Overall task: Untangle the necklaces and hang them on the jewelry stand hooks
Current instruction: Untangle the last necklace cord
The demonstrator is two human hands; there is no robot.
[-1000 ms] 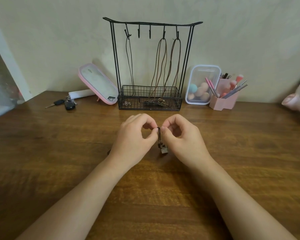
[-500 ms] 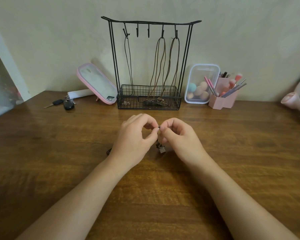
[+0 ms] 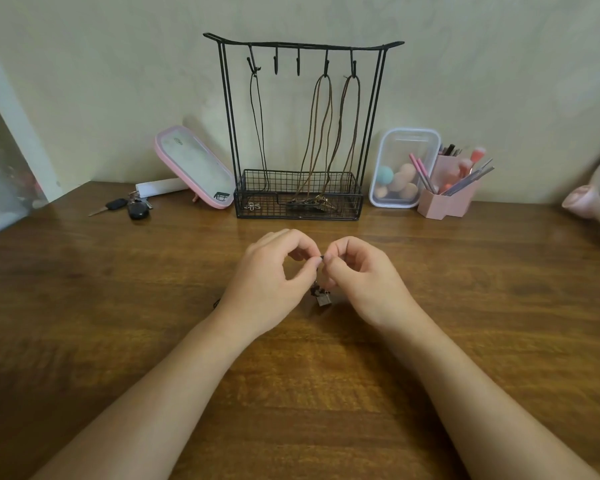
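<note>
Pinching dark necklace cord (image 3: 323, 259) between left hand (image 3: 271, 282) and right hand (image 3: 362, 280), pendant (image 3: 323, 299) dangling below

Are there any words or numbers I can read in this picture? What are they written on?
No words or numbers here can be read.
Pink-framed mirror, near its top corner: a small oval mark, too small to read.
Same mirror, lower corner: a dark mark, too blurred to tell whether it is lettering.
Nothing else shows any writing.
</note>
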